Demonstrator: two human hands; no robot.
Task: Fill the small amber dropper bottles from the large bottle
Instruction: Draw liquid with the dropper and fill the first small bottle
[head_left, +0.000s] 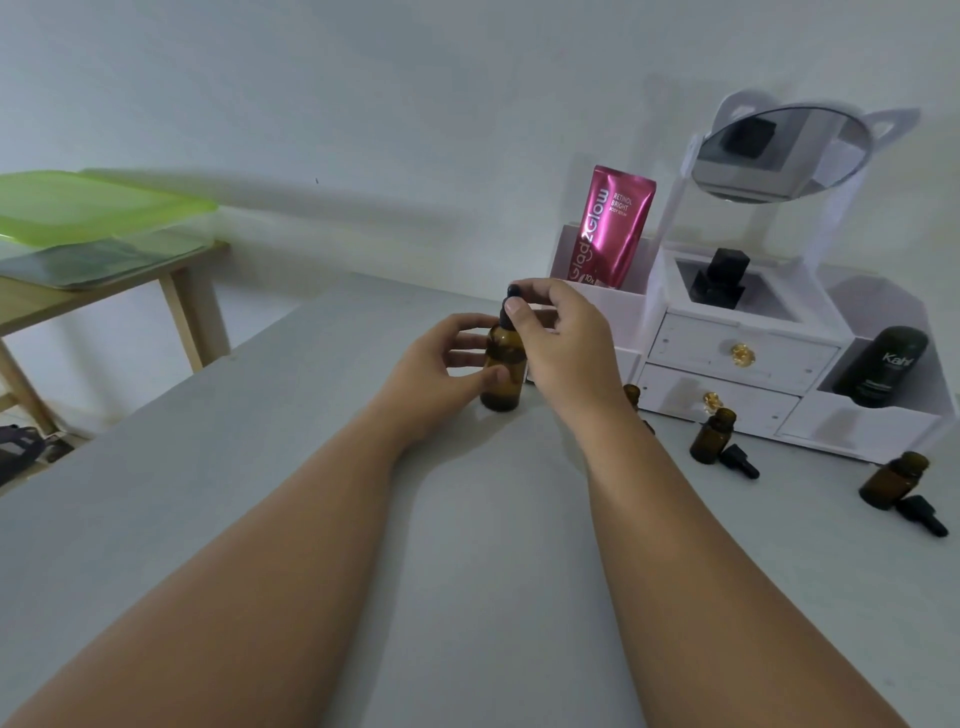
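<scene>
The large amber bottle (503, 375) stands upright on the grey table (260, 493), mid-view. My left hand (441, 366) holds its body, thumb and fingers curled round it. My right hand (563, 332) pinches the black dropper cap (510, 307) on top. Two small amber bottles stand uncapped at the right, one (710, 436) near the drawers and one (892, 480) further right. A black dropper (740, 460) and another (922, 514) lie beside them. A third small bottle (631, 396) is partly hidden behind my right wrist.
A white cosmetic organiser (737, 358) with drawers and a round mirror (779, 156) stands at the back right. It holds a pink pouch (610, 228), a black bottle (719, 278) and a dark tube (883, 366). A wooden side table (176, 291) with a green lid (78, 205) stands left.
</scene>
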